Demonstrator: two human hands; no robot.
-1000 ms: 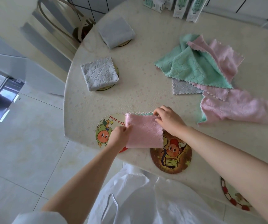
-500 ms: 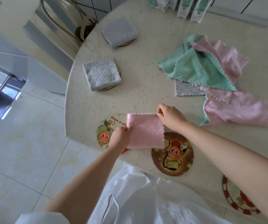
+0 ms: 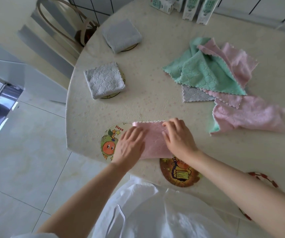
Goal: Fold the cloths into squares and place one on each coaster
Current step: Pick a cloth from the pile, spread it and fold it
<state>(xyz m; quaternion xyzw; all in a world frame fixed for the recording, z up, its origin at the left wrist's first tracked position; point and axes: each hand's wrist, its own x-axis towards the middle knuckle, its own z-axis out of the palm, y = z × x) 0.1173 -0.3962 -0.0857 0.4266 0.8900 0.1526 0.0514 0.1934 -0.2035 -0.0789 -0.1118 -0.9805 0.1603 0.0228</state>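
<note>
**Pink cloth: pinches released, both hands now flat on it**

Head view.
- The folded pink cloth (image 3: 153, 140) lies on the worktop (image 3: 155, 103) and overlaps the right edge of the orange-face coaster (image 3: 108, 143), off-centre. It is in the same spot as 0.5 s ago.
- The left hand (image 3: 129, 143) was pinching the cloth's left edge. It now lies palm-down on the cloth's left part, fingers straight and slightly spread, with some motion blur.
- The right hand (image 3: 179, 138) has let go of the far-right corner. It rests flat on the cloth's right part, fingers together, tips at the far edge.
- The brown coaster (image 3: 179, 176) is right of the orange-face coaster, just beside the cloth's near corner.
- Unchanged: the near grey cloth (image 3: 104, 79) and the far grey cloth (image 3: 122, 35), both folded on coasters beyond the orange-face coaster, and the unfolded pile (image 3: 207, 73) far right of it.
</note>
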